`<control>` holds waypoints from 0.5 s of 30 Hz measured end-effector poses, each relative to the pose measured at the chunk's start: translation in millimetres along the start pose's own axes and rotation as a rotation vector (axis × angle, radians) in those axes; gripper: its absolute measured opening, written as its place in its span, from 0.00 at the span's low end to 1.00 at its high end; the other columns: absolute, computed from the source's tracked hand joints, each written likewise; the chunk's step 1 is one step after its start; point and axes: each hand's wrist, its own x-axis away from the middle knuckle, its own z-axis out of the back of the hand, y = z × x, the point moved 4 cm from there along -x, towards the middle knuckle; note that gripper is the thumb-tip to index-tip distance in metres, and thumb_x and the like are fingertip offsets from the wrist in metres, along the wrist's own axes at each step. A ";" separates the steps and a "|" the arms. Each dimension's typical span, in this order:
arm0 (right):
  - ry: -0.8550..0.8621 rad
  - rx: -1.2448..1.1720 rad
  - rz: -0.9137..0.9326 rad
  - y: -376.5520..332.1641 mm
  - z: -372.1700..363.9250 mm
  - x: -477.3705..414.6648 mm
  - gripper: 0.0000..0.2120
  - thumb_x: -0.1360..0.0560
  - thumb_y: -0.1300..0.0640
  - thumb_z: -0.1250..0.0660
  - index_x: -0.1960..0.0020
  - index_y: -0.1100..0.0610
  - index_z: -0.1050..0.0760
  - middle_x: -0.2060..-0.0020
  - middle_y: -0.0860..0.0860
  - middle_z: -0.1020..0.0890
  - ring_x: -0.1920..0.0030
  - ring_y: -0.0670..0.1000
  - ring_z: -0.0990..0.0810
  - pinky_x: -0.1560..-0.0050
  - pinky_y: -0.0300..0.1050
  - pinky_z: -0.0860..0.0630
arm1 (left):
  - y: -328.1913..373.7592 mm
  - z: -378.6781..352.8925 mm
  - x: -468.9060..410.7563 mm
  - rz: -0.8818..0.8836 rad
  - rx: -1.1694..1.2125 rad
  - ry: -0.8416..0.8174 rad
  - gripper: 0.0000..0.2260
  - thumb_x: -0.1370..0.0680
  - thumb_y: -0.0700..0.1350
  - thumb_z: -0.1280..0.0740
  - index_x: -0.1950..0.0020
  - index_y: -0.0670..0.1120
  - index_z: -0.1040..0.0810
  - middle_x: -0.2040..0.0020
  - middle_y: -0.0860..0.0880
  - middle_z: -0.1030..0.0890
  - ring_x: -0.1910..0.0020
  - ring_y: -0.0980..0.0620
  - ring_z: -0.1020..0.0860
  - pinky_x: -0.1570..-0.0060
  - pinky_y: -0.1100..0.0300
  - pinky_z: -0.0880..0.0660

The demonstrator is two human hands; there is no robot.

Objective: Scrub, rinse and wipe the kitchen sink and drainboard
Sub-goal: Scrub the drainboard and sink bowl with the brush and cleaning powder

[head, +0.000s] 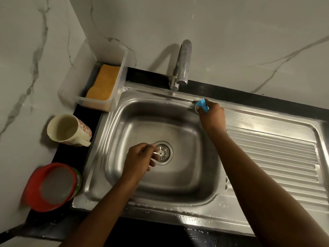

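A stainless steel sink [187,175] fills the middle, with a round drain strainer [162,152] at its bottom and a ribbed drainboard [274,154] to the right. My right hand [211,115] presses a blue scrubber [202,105] against the sink's back rim, just right of the tap [182,65]. My left hand [139,157] hovers inside the basin beside the strainer, fingers curled around something small and pale that I cannot identify. Water drops lie along the front rim [178,211].
A clear plastic box [117,82] holding an orange sponge [104,82] stands at the back left. A floral cream mug [68,130] and a red container [51,188] sit on the black counter to the left. Marble walls rise behind and left.
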 end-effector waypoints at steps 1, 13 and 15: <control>-0.018 -0.005 0.016 -4.9 -4.6 0.9 0.24 0.20 0.45 0.30 0.26 0.50 0.26 0.38 0.52 0.17 0.40 0.53 0.18 0.36 0.53 0.20 | 0.9 2.0 3.0 -0.010 -0.005 0.016 0.11 0.17 0.45 0.35 0.53 0.43 0.16 0.61 0.45 0.13 0.64 0.47 0.19 0.64 0.55 0.27; -0.204 0.108 0.363 -98.1 -84.4 23.1 0.19 0.18 0.46 0.32 0.29 0.49 0.27 0.42 0.53 0.18 0.43 0.54 0.18 0.42 0.53 0.19 | 49.9 59.8 18.1 -0.415 -0.412 0.343 0.05 0.20 0.50 0.30 0.53 0.50 0.17 0.59 0.56 0.15 0.58 0.58 0.17 0.52 0.51 0.18; -0.229 0.136 0.377 -109.8 -92.2 22.9 0.18 0.19 0.47 0.32 0.31 0.50 0.26 0.44 0.53 0.18 0.45 0.53 0.18 0.44 0.51 0.20 | 64.2 70.9 17.6 -0.532 -0.511 0.391 0.03 0.20 0.47 0.28 0.48 0.48 0.18 0.53 0.53 0.16 0.55 0.57 0.19 0.50 0.53 0.18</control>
